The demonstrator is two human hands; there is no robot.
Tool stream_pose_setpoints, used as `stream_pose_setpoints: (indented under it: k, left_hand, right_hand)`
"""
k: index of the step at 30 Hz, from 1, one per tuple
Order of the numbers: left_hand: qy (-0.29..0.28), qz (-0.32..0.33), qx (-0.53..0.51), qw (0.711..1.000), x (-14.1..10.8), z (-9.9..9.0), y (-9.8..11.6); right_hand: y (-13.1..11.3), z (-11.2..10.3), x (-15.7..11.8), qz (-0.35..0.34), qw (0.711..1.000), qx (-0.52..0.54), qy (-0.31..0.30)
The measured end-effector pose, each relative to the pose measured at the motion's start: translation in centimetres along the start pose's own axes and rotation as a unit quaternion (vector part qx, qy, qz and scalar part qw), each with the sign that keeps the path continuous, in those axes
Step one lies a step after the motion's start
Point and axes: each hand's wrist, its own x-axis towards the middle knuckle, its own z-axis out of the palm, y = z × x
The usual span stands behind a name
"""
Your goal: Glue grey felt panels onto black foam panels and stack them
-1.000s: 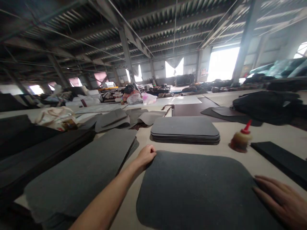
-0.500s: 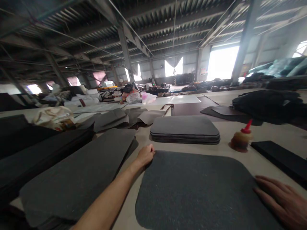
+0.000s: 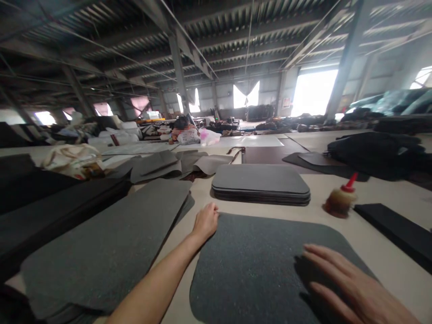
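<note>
A large dark grey sheet with rounded corners (image 3: 256, 265) lies flat on the pale table in front of me. My left hand (image 3: 206, 220) is closed at its far left corner, with the fingertips curled over the edge. My right hand (image 3: 347, 279) is open over the sheet's right part, fingers stretched out, and a dark shadow falls beneath it. Just beyond the sheet sits a neat stack of smaller grey rounded panels (image 3: 259, 177). To the left, a pile of large grey sheets (image 3: 111, 238) lies at a slant.
A squeeze bottle with a red nozzle (image 3: 340, 200) stands at the right, beside a black block (image 3: 394, 229). Loose grey pieces (image 3: 158, 163) and a cream cloth bag (image 3: 72, 159) lie at the back left. Black fabric (image 3: 374, 153) is heaped at the back right. A person (image 3: 180, 129) is farther off.
My right hand has moved left from the sheet's right edge to above its surface. The left hand keeps its place at the corner.
</note>
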Motion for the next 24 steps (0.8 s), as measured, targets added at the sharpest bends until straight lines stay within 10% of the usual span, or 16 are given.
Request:
stream_pose_setpoints:
  k: [4, 10, 13, 17, 24]
  left_hand:
    - [0.017, 0.000, -0.009, 1.000, 0.4, 0.4, -0.6]
    - [0.068, 0.031, -0.024, 0.997, -1.5, -1.2, 1.4]
    - [0.014, 0.163, -0.044, 0.986, -6.1, -1.8, 4.3]
    - [-0.197, 0.449, -0.077, 0.868, -11.8, -1.6, 7.1]
    - [-0.264, 0.250, -0.032, 0.931, -9.5, -1.7, 5.9]
  right_hand:
    - [-6.3, -0.3, 3.0, -0.154, 0.983, 0.037, -0.088]
    - [-5.7, 2.1, 3.2, -0.160, 0.983, 0.036, -0.088]
    - [-5.3, 2.6, 3.2, -0.172, 0.981, 0.017, -0.086]
    - [-4.8, 3.6, 2.6, -0.177, 0.983, 0.033, -0.044]
    - [-4.2, 4.4, 2.4, -0.179, 0.983, 0.019, -0.031]
